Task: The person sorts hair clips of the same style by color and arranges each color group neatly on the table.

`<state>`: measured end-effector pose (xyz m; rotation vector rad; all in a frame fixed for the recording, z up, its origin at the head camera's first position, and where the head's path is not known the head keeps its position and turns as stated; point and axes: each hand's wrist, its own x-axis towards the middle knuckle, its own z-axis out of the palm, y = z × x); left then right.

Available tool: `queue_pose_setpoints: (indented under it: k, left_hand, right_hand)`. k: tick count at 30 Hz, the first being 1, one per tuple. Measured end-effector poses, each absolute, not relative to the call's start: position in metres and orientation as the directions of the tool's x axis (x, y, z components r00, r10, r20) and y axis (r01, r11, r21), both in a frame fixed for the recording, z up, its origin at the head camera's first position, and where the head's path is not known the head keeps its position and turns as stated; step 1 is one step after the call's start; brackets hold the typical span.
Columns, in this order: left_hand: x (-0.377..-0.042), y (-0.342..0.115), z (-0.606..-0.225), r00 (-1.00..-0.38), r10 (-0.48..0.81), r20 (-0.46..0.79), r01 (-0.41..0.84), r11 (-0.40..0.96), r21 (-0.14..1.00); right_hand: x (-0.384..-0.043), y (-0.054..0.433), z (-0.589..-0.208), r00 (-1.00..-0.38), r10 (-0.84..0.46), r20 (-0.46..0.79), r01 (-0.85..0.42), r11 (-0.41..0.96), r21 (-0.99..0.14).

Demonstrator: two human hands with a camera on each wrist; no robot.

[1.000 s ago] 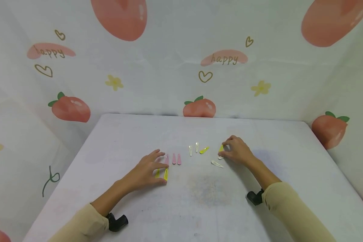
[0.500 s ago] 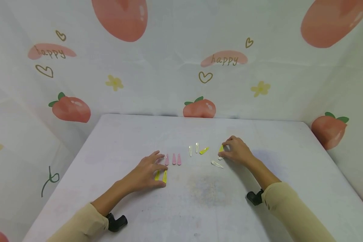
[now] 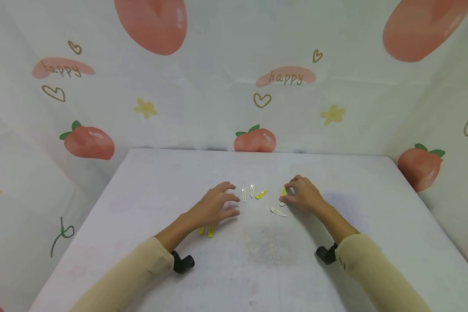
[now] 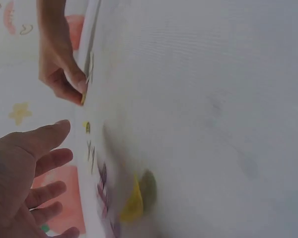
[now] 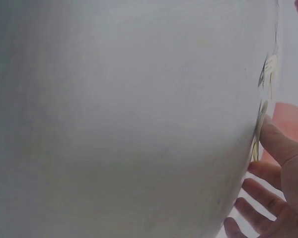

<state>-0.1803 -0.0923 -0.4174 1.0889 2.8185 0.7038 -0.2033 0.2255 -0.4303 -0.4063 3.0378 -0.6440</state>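
My left hand (image 3: pixel 214 206) hovers, fingers spread and holding nothing, over pink snap hair clips (image 4: pixel 104 191), which it mostly hides in the head view. Below its wrist lie two yellow hair clips (image 3: pixel 210 231), side by side. My right hand (image 3: pixel 305 194) pinches a yellow hair clip (image 3: pixel 283 191) between thumb and index finger, low at the table. Partly under that thumb shows a white hair clip (image 3: pixel 282 203). Another white hair clip (image 3: pixel 278 212) lies just in front, slanted. Between the hands are two upright-lying white clips (image 3: pixel 244 195) and a slanted yellow clip (image 3: pixel 261 194).
The white table (image 3: pixel 273 277) has a greyish stain near its middle. Behind it hangs a white cloth (image 3: pixel 203 86) printed with peaches, hearts and flowers. Black wrist cameras (image 3: pixel 184 263) sit at both cuffs.
My left hand has left the two yellow clips and moved right and away from me, over the pink clips. My right hand stays in place. The head view has shifted slightly.
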Motion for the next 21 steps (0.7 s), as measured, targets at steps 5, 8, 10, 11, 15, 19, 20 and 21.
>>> queue_pose_setpoints:
  k: [5, 8, 10, 11, 15, 19, 20, 21]
  left_hand:
    - [-0.193, -0.063, -0.423, -0.73, 0.678, 0.086, 0.65, 0.65, 0.393]
    - [-0.194, -0.051, -0.425, -0.723, 0.687, 0.078, 0.665, 0.661, 0.348]
    - [-0.195, -0.044, -0.425, -0.729, 0.68, 0.076, 0.665, 0.679, 0.31]
    - [-0.195, -0.041, -0.425, -0.735, 0.674, 0.077, 0.663, 0.69, 0.292]
    - [-0.199, -0.034, -0.426, -0.764, 0.642, 0.063, 0.633, 0.727, 0.264]
    - [-0.204, -0.03, -0.425, -0.772, 0.633, 0.059, 0.619, 0.726, 0.298]
    - [-0.206, -0.03, -0.426, -0.77, 0.634, 0.063, 0.619, 0.722, 0.309]
    - [-0.208, -0.029, -0.426, -0.769, 0.636, 0.069, 0.621, 0.716, 0.319]
  right_hand:
    - [-0.203, 0.224, -0.431, -0.966, -0.255, 0.033, -0.247, 0.885, -0.395]
    - [-0.202, 0.224, -0.432, -0.967, -0.253, 0.031, -0.245, 0.888, -0.389]
    - [-0.203, 0.224, -0.432, -0.968, -0.25, 0.033, -0.243, 0.889, -0.388]
    - [-0.203, 0.224, -0.432, -0.967, -0.251, 0.035, -0.244, 0.889, -0.388]
    - [-0.204, 0.224, -0.432, -0.97, -0.242, 0.034, -0.236, 0.891, -0.388]
    - [-0.204, 0.224, -0.431, -0.971, -0.236, 0.028, -0.228, 0.891, -0.392]
    - [-0.204, 0.224, -0.431, -0.971, -0.236, 0.029, -0.228, 0.891, -0.392]
    - [-0.204, 0.225, -0.431, -0.971, -0.237, 0.03, -0.23, 0.891, -0.391]
